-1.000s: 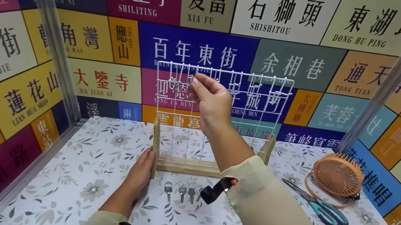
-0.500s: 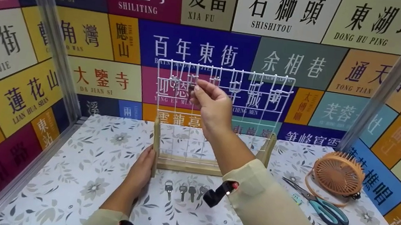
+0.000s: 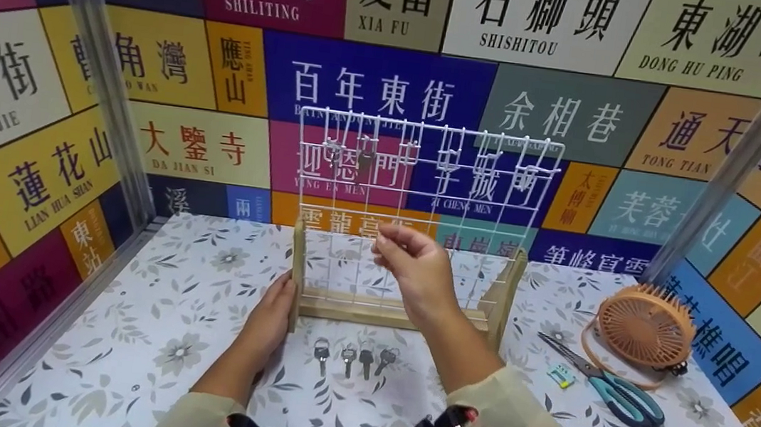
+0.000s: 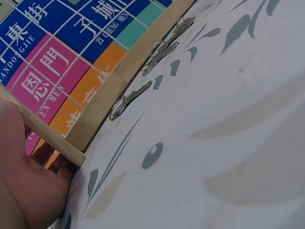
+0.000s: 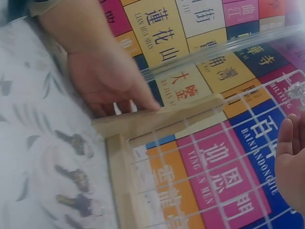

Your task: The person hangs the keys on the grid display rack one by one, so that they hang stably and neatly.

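Observation:
A white wire grid rack (image 3: 418,193) on a wooden stand stands upright on the table, with several hooks along its top. Keys (image 3: 364,159) hang from the two leftmost hooks. My left hand (image 3: 275,305) grips the stand's left wooden post (image 4: 52,136), thumb on one side and fingers on the other. In front of the grid's middle, below the hooks, is my right hand (image 3: 420,272), its fingers loosely bent and nothing visible between them. Several loose keys (image 3: 366,362) lie in a row on the table before the stand's wooden base bar (image 3: 361,317).
To the right lie teal-handled scissors (image 3: 607,390), beside a small green-and-white item (image 3: 560,376). An orange fan (image 3: 647,326) stands behind them. Printed sign panels (image 3: 373,91) wall in the back and both sides of the flower-patterned table (image 3: 194,335).
My right hand has let go of a key at the second hook, where it now hangs, and has dropped down and slightly right. The left hand has stayed on the post.

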Action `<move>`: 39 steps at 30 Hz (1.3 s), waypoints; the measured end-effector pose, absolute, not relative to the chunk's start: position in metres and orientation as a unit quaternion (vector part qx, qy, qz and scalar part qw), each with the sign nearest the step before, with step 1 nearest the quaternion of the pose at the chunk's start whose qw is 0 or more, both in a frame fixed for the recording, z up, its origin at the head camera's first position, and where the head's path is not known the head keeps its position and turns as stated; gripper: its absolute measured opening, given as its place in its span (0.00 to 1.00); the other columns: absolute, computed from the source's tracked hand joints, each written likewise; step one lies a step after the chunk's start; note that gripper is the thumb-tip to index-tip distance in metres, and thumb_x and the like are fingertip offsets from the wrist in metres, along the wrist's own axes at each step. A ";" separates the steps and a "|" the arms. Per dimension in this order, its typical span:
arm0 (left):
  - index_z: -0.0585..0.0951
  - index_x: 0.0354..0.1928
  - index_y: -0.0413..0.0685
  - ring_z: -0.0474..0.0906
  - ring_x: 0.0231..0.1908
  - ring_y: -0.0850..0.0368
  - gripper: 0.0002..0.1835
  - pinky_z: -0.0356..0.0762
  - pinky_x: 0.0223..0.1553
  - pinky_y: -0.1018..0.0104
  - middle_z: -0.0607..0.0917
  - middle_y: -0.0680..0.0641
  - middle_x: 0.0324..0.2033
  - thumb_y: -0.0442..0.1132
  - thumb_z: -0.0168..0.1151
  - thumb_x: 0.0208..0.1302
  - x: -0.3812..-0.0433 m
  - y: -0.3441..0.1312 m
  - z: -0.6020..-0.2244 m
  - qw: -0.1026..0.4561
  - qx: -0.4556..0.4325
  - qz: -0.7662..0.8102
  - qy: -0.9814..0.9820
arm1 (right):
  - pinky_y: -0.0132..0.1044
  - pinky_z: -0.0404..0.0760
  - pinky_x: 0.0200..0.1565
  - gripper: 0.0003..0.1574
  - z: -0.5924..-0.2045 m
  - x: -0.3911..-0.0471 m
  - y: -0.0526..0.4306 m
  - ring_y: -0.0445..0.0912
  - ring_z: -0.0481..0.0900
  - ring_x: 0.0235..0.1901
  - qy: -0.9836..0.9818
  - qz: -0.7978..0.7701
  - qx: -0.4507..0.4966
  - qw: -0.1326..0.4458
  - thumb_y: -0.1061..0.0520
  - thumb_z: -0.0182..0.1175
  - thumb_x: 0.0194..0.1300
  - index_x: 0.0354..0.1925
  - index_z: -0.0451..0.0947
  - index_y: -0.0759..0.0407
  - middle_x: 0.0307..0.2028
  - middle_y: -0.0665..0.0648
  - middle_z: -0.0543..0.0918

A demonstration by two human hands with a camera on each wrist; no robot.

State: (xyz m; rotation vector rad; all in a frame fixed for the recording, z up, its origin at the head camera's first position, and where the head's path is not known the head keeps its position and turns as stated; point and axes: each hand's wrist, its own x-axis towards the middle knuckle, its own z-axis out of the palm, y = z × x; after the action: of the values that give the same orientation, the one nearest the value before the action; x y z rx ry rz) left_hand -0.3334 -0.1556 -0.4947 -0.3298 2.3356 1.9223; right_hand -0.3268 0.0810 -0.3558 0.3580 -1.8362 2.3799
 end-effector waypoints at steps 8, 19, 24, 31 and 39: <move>0.55 0.84 0.83 0.46 0.87 0.42 0.38 0.42 0.84 0.31 0.56 0.52 0.86 0.79 0.38 0.76 -0.334 -0.156 -0.497 0.033 -0.099 0.629 0.770 | 0.35 0.90 0.49 0.14 -0.403 -0.314 0.112 0.46 0.88 0.42 -0.635 0.765 0.102 0.028 0.66 0.66 0.73 0.55 0.85 0.69 0.43 0.58 0.88; 0.55 0.84 0.80 0.48 0.86 0.41 0.38 0.43 0.84 0.32 0.57 0.51 0.86 0.78 0.37 0.77 -0.334 -0.156 -0.499 0.024 -0.086 0.629 0.772 | 0.34 0.89 0.45 0.18 -0.456 -0.327 0.144 0.45 0.88 0.40 -0.705 0.705 0.076 -0.027 0.59 0.71 0.71 0.56 0.86 0.67 0.40 0.53 0.90; 0.54 0.85 0.79 0.47 0.87 0.42 0.39 0.43 0.84 0.33 0.56 0.51 0.86 0.77 0.38 0.77 -0.333 -0.156 -0.500 0.023 -0.082 0.639 0.764 | 0.35 0.88 0.43 0.23 -0.475 -0.333 0.148 0.44 0.87 0.40 -0.729 0.678 0.081 -0.053 0.59 0.72 0.70 0.59 0.84 0.70 0.45 0.55 0.91; 0.55 0.85 0.79 0.46 0.87 0.41 0.38 0.42 0.84 0.32 0.56 0.50 0.86 0.77 0.38 0.78 -0.333 -0.158 -0.501 0.019 -0.076 0.638 0.766 | 0.32 0.82 0.36 0.24 -0.493 -0.335 0.151 0.42 0.82 0.33 -0.766 0.632 0.086 -0.083 0.56 0.74 0.68 0.57 0.86 0.67 0.42 0.50 0.91; 0.56 0.85 0.76 0.50 0.85 0.39 0.40 0.44 0.84 0.31 0.59 0.47 0.85 0.77 0.38 0.77 -0.333 -0.158 -0.501 0.007 -0.073 0.627 0.776 | 0.30 0.84 0.42 0.21 -0.500 -0.336 0.157 0.42 0.85 0.42 -0.820 0.550 0.133 -0.089 0.60 0.75 0.65 0.55 0.87 0.65 0.48 0.61 0.91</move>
State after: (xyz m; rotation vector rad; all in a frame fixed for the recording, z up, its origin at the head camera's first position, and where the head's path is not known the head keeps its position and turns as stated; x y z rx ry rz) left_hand -0.3333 -0.1579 -0.5011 -0.2297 2.4263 1.9615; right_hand -0.3358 0.1568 -0.4999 0.4426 -2.7340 1.8323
